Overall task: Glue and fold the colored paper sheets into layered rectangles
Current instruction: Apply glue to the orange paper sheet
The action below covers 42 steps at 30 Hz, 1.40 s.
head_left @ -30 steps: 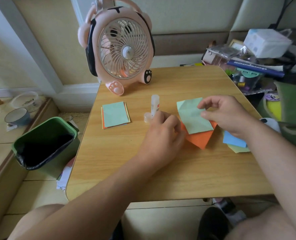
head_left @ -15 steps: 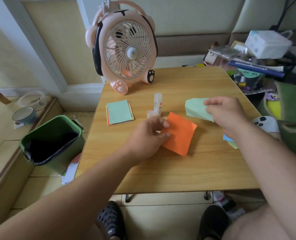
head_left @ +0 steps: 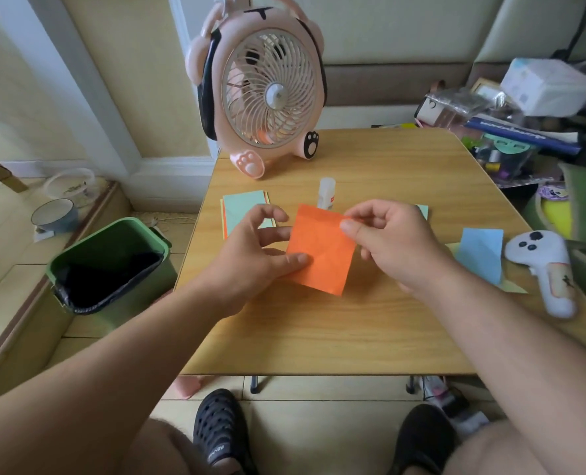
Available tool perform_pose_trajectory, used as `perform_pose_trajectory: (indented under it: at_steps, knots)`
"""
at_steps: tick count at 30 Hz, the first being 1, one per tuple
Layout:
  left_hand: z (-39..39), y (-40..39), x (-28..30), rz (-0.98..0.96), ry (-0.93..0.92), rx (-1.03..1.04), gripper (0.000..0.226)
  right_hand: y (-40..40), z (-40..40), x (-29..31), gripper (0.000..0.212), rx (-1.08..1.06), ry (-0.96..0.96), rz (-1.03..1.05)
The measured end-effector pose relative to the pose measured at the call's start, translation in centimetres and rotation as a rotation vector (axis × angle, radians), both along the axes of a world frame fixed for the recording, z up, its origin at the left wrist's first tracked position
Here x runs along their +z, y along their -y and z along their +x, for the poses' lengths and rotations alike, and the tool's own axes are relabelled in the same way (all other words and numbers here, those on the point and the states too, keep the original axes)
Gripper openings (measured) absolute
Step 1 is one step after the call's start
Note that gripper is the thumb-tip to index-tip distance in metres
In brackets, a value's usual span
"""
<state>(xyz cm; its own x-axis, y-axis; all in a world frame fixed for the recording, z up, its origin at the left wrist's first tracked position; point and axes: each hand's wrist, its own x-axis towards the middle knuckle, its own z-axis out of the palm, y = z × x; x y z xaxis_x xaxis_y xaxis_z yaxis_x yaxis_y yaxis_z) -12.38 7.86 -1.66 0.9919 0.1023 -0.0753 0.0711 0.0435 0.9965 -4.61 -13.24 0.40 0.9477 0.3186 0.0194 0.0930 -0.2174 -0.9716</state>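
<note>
Since a moment ago my right hand [head_left: 392, 246] has dropped the mint sheet and joined my left hand [head_left: 250, 258] on the square orange paper sheet [head_left: 320, 253]. Both pinch it, thumb against fingers, above the middle of the wooden table [head_left: 353, 330]. It hangs slightly tilted, roughly square, far edge highest. I judge folding comes next; it needs edges aligned.

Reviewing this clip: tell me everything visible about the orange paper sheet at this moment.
The orange paper sheet is a plain, thin, roughly square piece, evenly bright orange with faint creases and no visible print. It sits tilted over the middle of the wooden table, in front of the glue stick. The left hand grips its left edge, thumb on top; the right hand pinches its upper right corner. Whether its lower edge touches the table is unclear.
</note>
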Motion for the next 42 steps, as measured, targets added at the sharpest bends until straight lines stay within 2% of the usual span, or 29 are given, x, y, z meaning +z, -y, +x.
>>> perform_pose_trajectory:
  at_steps: [2,6,9,13,16,19,22,25,30,32,34,37,39,42]
  knots:
    - [-0.3,-0.4,-0.2,0.027,0.008,0.007,0.052,-0.1,0.1,0.1,0.016,0.019,0.038,0.042]
    - [-0.4,-1.1,-0.9,0.433,0.097,0.09,0.023,0.3,-0.3,0.1,0.026,0.241,0.088,0.082]
    - [-0.4,-1.4,-1.1,0.611,0.12,0.122,0.031,0.9,-0.7,-0.1,0.023,0.407,0.156,-0.09]
    - [0.0,-2.1,-1.8,0.972,0.278,0.04,0.047,1.0,-1.5,-1.7,0.02,0.473,0.233,-0.424]
    - [0.3,-2.7,-2.2,1.11,0.327,-0.035,0.048,1.0,-1.7,-2.2,0.015,0.511,0.321,-0.561]
    - [0.2,-3.1,-2.1,1.115,0.294,-0.145,0.047,1.1,-1.7,-2.2,0.011,0.545,0.4,-0.647]
    - [-0.1,-3.0,-1.8,1.084,0.236,-0.215,0.036,1.3,-1.6,-2.2,0.008,0.574,0.441,-0.7]
    - [-0.5,-3.0,-1.8,1.097,0.282,-0.226,0.022,1.6,-1.6,-2.0,0.008,0.585,0.429,-0.701]
    - [-1.0,-3.0,-1.9,1.132,0.307,-0.252,0.028,1.5,-1.5,-1.6,0.004,0.603,0.397,-0.709]
    - [-1.0,-3.0,-1.9,1.126,0.322,-0.25,0.028,1.4,-1.7,-1.3,0.011,0.594,0.342,-0.681]
    - [-1.1,-3.1,-1.9,1.121,0.326,-0.251,0.027,1.0,-1.5,-1.5,0.013,0.491,0.313,-0.597]
    - [-1.1,-3.0,-1.8,1.123,0.312,-0.251,0.028,0.0,-0.2,-2.5,0.011,0.208,0.42,-0.529]
    - [-1.1,-3.0,-1.9,1.119,0.301,-0.244,0.028,-0.9,0.8,-2.8,0.023,0.112,0.447,-0.55]
    - [-1.2,-3.0,-2.1,1.113,0.295,-0.237,0.028,-2.2,1.7,-2.7,0.05,0.127,0.388,-0.739]
